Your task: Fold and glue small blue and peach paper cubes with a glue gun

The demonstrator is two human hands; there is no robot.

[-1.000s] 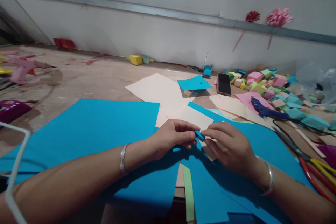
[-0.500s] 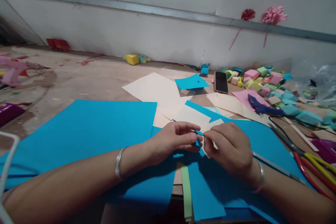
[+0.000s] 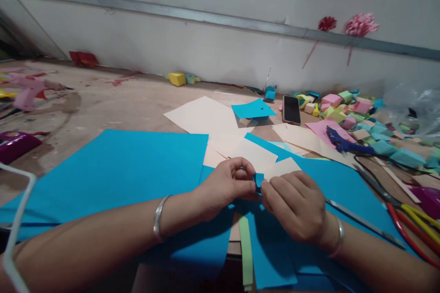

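Observation:
Between my two hands is a small folded piece of blue paper (image 3: 259,180). My left hand (image 3: 225,187) pinches its left side with thumb and fingers. From the right, my right hand (image 3: 297,203) grips the other side, its fingers curled and partly hiding the piece. Both hands are just above large blue paper sheets (image 3: 147,165) and cream paper pieces (image 3: 252,153). A narrow blue strip (image 3: 273,247) and a pale green strip (image 3: 246,252) lie below the hands, over the table's front edge.
Scissors (image 3: 398,201) with red and yellow handles lie at right, near a metal ruler (image 3: 364,224) and a blue glue gun (image 3: 343,143). Behind are a phone (image 3: 291,110) and a heap of small paper boxes (image 3: 374,123). A pink glue gun (image 3: 29,89) sits far left.
The small blue paper piece has been turned, so a flat face now shows between the hands. My right fingers have closed in tighter around its side. The view has shifted slightly.

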